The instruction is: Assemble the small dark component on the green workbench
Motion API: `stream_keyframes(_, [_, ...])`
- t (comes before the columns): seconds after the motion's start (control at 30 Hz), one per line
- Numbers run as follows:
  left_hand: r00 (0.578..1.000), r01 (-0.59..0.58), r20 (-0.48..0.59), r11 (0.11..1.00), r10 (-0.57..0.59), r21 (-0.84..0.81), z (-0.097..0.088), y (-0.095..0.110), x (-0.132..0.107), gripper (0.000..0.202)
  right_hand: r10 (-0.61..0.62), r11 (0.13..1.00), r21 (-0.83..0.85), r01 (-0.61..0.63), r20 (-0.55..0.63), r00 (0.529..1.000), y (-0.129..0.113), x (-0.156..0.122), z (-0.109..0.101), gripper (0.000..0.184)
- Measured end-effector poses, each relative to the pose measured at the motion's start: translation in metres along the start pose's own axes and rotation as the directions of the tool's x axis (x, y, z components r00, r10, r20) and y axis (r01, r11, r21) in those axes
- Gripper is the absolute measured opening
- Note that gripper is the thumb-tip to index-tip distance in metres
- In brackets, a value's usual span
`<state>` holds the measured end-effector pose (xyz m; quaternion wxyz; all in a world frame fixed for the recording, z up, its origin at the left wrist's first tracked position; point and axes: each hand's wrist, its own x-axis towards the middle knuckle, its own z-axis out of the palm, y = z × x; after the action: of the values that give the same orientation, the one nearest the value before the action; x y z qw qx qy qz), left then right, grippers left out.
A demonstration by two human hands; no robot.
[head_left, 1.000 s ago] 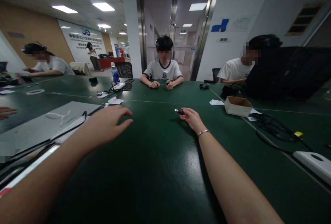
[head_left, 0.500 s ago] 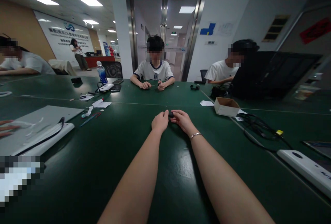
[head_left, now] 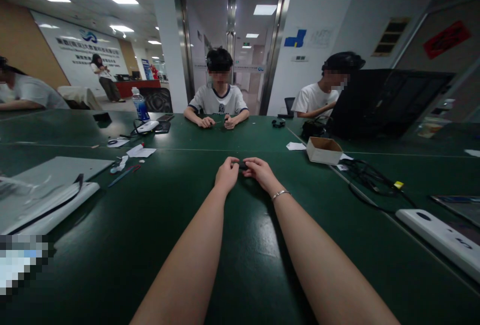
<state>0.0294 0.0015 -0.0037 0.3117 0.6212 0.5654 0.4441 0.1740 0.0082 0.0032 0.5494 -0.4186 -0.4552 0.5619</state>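
Just above the green table [head_left: 251,275], my two hands meet near the middle of the view. A small dark object [head_left: 243,167] lies between them, too small and covered to name. My right hand [head_left: 259,172] pinches it between thumb and fingers; a silver bracelet [head_left: 280,194] circles that wrist. My left hand [head_left: 227,174] is curled at the object's left end, its fingertips close together and partly hidden by the back of the hand. Whether the left fingers grip the object firmly cannot be made out.
A small cardboard box [head_left: 324,152], black cables [head_left: 369,180] and a white power strip [head_left: 438,237] lie to the right. Leftward are tweezers [head_left: 123,176], paper scraps [head_left: 141,151] and a grey laptop-like slab [head_left: 75,170]. A person [head_left: 219,97] sits opposite, hands on the table.
The view has shifted slightly, so the scene sits further left. My left fingers have moved a little and uncover more of the dark object's end. Another person's hand at the left edge has gone.
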Motion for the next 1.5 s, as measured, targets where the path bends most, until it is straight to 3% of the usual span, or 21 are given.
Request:
stream_keyframes(0.2, [1.0,-0.029,0.009,1.0,0.029,-0.007,-0.001,0.002,-0.002,0.026,0.002,1.0,0.022,-0.003,0.021,1.0,-0.001,-0.001,-0.001,0.014])
stream_keyframes(0.47, [1.0,0.018,-0.024,1.0,-0.018,0.005,-0.003,0.006,-0.004,0.024,0.007,1.0,0.012,-0.008,0.03,1.0,-0.004,-0.004,0.002,0.015])
stream_keyframes(1.07, [1.0,0.008,-0.006,0.995,-0.009,-0.1,0.003,-0.006,0.005,0.026,-0.024,1.0,0.018,0.024,0.015,1.0,-0.002,-0.003,0.0,0.011])
stream_keyframes(1.5, [0.999,-0.024,-0.024,1.0,0.024,-0.006,0.001,-0.001,0.003,0.03,-0.013,0.999,0.031,0.012,0.025,1.0,-0.003,-0.003,-0.002,0.012])
